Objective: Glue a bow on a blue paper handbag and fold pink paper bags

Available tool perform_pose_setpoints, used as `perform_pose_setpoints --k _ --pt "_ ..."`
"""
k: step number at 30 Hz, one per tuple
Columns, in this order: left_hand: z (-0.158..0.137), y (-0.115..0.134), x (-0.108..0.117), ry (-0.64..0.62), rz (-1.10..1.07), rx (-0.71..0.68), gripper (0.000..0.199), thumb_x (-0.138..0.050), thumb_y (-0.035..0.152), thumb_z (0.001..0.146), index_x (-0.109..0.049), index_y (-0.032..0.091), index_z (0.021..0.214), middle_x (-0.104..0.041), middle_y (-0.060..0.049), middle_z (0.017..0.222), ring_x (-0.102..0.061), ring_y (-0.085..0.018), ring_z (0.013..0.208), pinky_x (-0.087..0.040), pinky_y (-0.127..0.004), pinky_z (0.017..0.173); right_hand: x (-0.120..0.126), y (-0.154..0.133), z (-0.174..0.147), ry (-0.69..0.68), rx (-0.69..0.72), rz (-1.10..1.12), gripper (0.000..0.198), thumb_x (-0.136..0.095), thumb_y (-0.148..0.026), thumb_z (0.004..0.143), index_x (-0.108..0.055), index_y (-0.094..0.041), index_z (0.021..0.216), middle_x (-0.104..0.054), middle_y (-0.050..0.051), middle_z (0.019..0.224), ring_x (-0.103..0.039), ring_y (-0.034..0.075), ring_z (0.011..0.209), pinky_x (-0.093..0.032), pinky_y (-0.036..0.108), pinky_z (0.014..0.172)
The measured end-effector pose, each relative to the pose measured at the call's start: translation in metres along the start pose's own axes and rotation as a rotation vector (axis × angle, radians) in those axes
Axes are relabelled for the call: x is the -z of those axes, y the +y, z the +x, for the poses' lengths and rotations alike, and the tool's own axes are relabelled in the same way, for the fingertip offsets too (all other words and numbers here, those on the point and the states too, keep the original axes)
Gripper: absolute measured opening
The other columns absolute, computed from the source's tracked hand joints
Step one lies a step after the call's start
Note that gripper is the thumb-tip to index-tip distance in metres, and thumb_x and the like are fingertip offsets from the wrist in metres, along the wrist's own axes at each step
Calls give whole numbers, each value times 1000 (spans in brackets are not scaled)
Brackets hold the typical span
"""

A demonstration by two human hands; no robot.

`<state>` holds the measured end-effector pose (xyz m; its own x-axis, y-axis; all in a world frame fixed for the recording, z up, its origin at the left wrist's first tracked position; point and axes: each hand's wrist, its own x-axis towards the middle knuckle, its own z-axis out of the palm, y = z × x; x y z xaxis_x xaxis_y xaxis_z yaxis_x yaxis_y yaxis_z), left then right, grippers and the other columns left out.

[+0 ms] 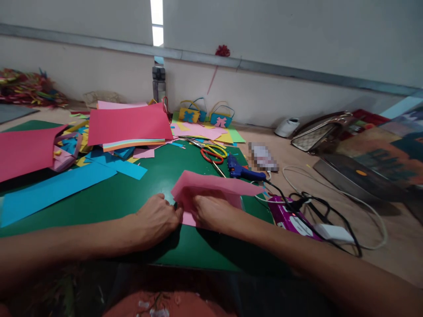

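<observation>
A folded sheet of pink paper stands partly raised on the green board, one flap tilted up and over. At its left edge, the curled fingers of my left hand are closed on the paper's lower layer. My right hand reaches in under the raised flap and rests against the lower pink layer; its fingertips are mostly hidden there. Just beyond the paper lie scissors with red and yellow handles. A blue glue gun lies to their right.
A stack of coloured sheets, red on top, lies at the back left. Blue strips cross the green board. Small paper bags stand by the wall. A purple power strip with tangled cables sits right, near a handbag.
</observation>
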<state>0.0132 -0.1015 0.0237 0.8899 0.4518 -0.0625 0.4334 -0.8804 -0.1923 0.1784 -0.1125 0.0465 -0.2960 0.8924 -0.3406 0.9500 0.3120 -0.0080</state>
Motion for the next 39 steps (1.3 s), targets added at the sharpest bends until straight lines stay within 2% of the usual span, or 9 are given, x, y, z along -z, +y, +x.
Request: perform_pose_setpoints --k 3,7,12,18,23,27,30,34,39 --pt "0 1 -4 33 13 7 9 -53 4 79 -55 12 81 -64 -7 66 -62 -21 54 -39 -30 51 4 0 -3 -14 -13 10 21 -49 -22 88 -64 -12 100 -66 12 94 -62 20 87 -47 30 74" --pt "0 0 -5 37 24 3 10 -54 2 78 -55 13 80 -64 -6 65 -61 -20 53 -37 -30 50 7 -1 -2 -32 -27 20 22 -48 -17 83 -66 -13 96 -68 13 87 -64 20 82 -44 28 69" --pt "-1 1 -4 39 24 0 11 -56 2 76 -56 13 77 -64 -7 65 -62 -21 53 -37 -31 49 7 -2 0 -28 -32 28 24 -46 -15 81 -66 -12 95 -69 14 86 -64 21 83 -43 28 69" --pt "-2 3 -3 60 10 69 15 -50 2 81 -55 12 91 -64 -6 64 -62 -21 53 -38 -31 50 10 1 -6 -13 -1 45 24 -45 -16 84 -64 -14 100 -69 12 88 -64 20 84 -41 27 71" --pt "2 0 -2 19 -12 51 13 -48 2 79 -56 13 77 -64 -7 61 -61 -20 51 -33 -29 43 12 4 -7 11 12 36 24 -44 -17 84 -64 -13 98 -69 11 84 -63 20 80 -38 27 66" --pt "3 -2 -3 6 -24 47 13 -50 3 78 -59 12 80 -65 -8 62 -62 -21 51 -33 -29 43 9 8 -9 10 15 14 24 -44 -16 82 -66 -14 92 -69 11 79 -63 21 74 -33 28 58" --pt "3 -2 -4 -2 -29 62 11 -50 3 78 -59 11 79 -65 -9 62 -62 -20 51 -34 -28 44 8 10 -16 7 23 -10 27 -43 -15 82 -66 -17 96 -70 11 86 -64 22 79 -31 29 58" --pt "2 -2 -4 -9 -27 66 12 -49 3 79 -59 9 81 -65 -10 61 -61 -19 51 -36 -27 44 10 11 -29 -22 23 -36 35 -45 -17 81 -61 -20 113 -70 11 93 -64 25 84 -30 30 59" --pt "1 -1 -4 -10 -16 65 18 -47 3 81 -58 7 94 -66 -10 62 -61 -20 50 -36 -27 44 5 11 -42 -73 9 -97 48 -46 -14 78 -52 -23 125 -70 11 86 -65 26 79 -24 30 55"
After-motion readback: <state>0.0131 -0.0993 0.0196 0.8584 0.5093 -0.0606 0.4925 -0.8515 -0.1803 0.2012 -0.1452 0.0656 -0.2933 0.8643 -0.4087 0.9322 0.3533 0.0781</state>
